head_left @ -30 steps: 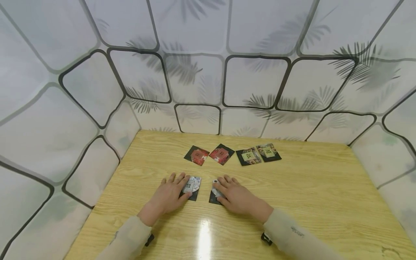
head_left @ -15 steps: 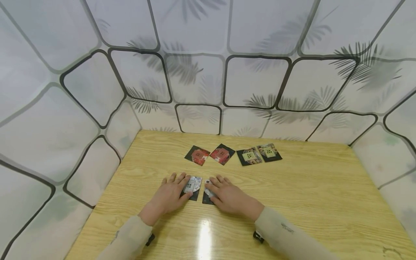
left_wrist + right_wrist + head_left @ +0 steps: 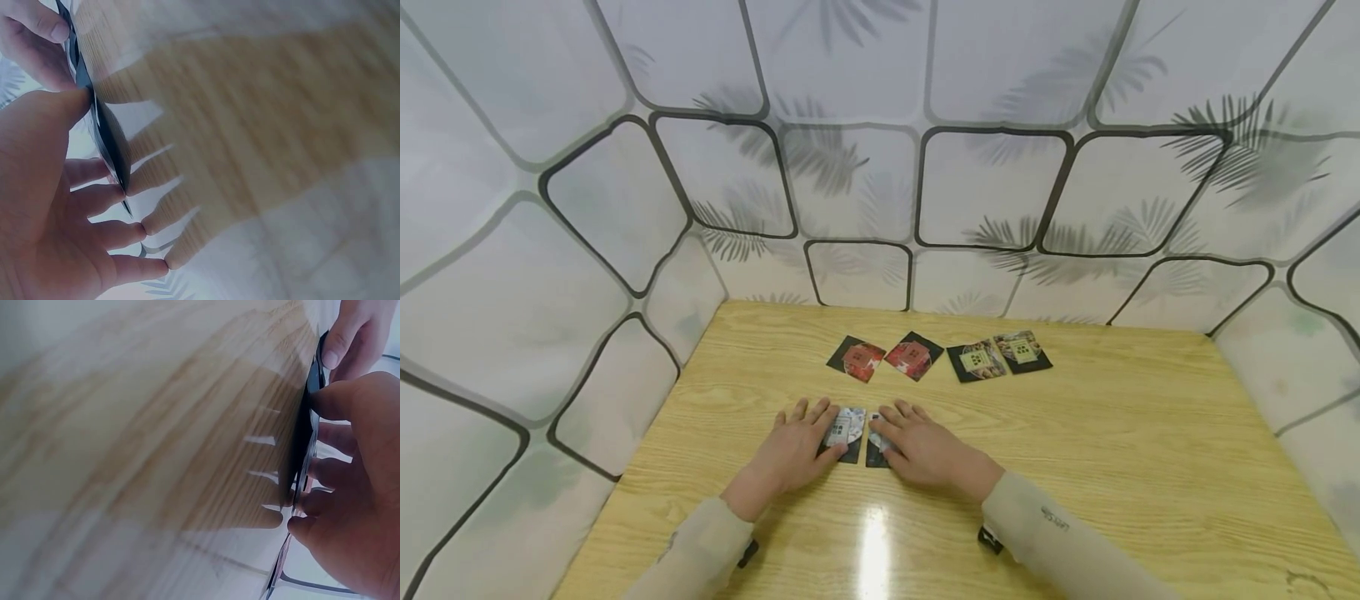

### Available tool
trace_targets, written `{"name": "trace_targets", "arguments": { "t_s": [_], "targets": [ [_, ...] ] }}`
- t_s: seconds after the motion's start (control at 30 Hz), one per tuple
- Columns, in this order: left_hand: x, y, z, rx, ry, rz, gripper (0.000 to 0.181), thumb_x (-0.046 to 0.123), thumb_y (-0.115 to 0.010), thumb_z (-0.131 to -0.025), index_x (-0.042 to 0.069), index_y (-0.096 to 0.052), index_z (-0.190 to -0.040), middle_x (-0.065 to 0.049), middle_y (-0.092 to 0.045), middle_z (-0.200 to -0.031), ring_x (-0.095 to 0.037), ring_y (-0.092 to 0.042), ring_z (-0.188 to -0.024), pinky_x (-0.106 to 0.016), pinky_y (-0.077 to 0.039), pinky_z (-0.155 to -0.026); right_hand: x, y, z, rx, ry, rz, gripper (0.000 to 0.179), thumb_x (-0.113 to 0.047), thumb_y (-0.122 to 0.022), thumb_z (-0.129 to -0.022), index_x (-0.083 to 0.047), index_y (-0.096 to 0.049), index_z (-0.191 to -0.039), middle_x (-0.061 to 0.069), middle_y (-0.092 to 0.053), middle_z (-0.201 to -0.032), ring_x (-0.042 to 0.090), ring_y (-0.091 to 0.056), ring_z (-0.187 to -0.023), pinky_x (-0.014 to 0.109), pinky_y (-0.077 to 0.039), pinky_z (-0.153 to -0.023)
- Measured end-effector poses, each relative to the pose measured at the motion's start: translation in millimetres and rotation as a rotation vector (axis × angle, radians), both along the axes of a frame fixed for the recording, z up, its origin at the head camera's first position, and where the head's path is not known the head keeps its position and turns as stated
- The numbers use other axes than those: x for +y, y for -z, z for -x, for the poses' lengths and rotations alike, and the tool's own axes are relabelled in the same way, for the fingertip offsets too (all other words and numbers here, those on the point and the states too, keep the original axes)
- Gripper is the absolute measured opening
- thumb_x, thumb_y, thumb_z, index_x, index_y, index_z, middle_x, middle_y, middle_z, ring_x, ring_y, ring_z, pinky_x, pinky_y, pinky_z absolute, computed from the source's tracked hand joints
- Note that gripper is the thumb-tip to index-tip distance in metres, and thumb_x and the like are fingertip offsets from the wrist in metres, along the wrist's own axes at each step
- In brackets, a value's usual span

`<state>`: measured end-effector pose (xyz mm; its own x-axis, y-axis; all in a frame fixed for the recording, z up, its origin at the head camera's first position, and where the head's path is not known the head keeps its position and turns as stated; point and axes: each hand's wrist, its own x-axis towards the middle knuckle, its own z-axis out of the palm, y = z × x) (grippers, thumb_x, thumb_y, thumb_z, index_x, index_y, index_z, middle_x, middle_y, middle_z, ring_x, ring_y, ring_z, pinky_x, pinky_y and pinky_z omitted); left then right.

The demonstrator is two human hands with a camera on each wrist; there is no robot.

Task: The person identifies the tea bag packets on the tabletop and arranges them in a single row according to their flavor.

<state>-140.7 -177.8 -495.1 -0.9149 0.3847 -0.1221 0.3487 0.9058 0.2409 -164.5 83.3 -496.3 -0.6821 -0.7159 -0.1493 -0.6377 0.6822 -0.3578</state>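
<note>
Two small flat square packets, dark with grey-white print, lie side by side on the wooden table with a thin gap between them. My left hand [image 3: 788, 452] rests on the outer part of the left packet [image 3: 848, 433], fingers spread and fairly straight. On the right packet [image 3: 876, 456] lies my right hand [image 3: 929, 448], its fingers extended and covering much of it. In the left wrist view the left packet [image 3: 111, 140] appears edge-on under the thumb and fingers. The right wrist view shows the right packet [image 3: 301, 440] edge-on beside the fingertips.
Behind the hands lie two red-and-black packets, a left one [image 3: 856, 358] and a right one [image 3: 914, 356]. Further right are two yellow-labelled packets, one [image 3: 976, 360] beside the other [image 3: 1022, 351]. A patterned white wall [image 3: 857, 200] encloses the table [image 3: 1135, 450] at back and sides.
My right hand has slid left with the right packet under it, narrowing the gap to the left packet. My left hand and the rear packets have stayed nearly still.
</note>
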Motion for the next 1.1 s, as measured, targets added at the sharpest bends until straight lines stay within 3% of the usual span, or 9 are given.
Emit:
{"name": "trace_targets", "arguments": {
  "t_s": [1.1],
  "targets": [
    [1.9,-0.2,-0.6,0.006,-0.012,-0.014,0.071,0.051,-0.057,-0.107,0.006,-0.044,-0.16,-0.02,-0.041,-0.167,-0.054,-0.034,-0.153,-0.077,-0.034,-0.115,4.8,0.1,2.2,-0.021,0.017,0.056,0.055,-0.029,-0.047,-0.112,-0.013,-0.039,-0.164,0.018,-0.03,-0.172,0.043,-0.02,-0.162,0.059,-0.021,-0.131]
  ]
}}
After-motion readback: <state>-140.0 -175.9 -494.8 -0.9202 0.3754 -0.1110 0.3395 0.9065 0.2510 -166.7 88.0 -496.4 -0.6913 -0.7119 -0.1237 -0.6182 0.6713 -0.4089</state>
